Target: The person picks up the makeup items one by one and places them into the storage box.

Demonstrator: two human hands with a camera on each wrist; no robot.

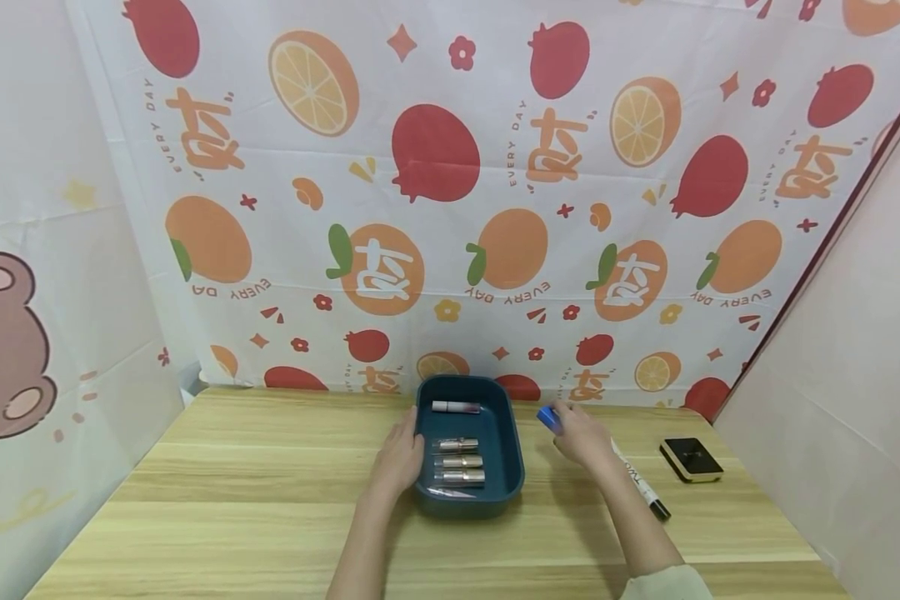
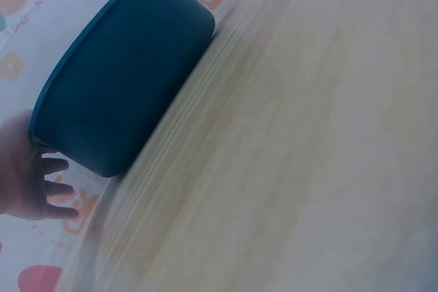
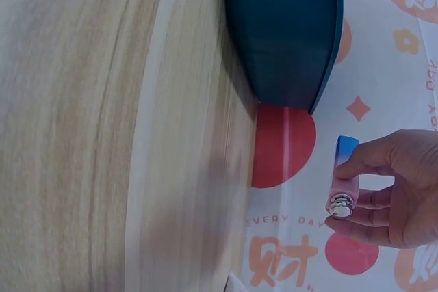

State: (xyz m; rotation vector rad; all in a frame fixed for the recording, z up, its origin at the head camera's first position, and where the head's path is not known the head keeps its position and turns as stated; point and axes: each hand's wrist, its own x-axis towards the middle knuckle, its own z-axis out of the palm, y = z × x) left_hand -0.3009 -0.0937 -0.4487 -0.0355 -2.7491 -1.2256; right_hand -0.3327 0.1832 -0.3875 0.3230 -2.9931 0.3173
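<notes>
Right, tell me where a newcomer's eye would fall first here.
Probably on the bright fruit-print cloth rising behind the table. Next, the teal bin near the table's back edge, with small tubes inside. Then the blue-and-pink item in the right hand, right of the bin.

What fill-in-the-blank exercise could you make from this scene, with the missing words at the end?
1. The right hand holds a small item whose pink body fades into ____.
2. The left hand touches the dark teal bin on the bin's ____ side.
3. The square case has a gold edge and a ____ top.
4. The white pen-like tube lies ____ the bin, not inside it.

Missing words: blue; left; black; outside.
</notes>
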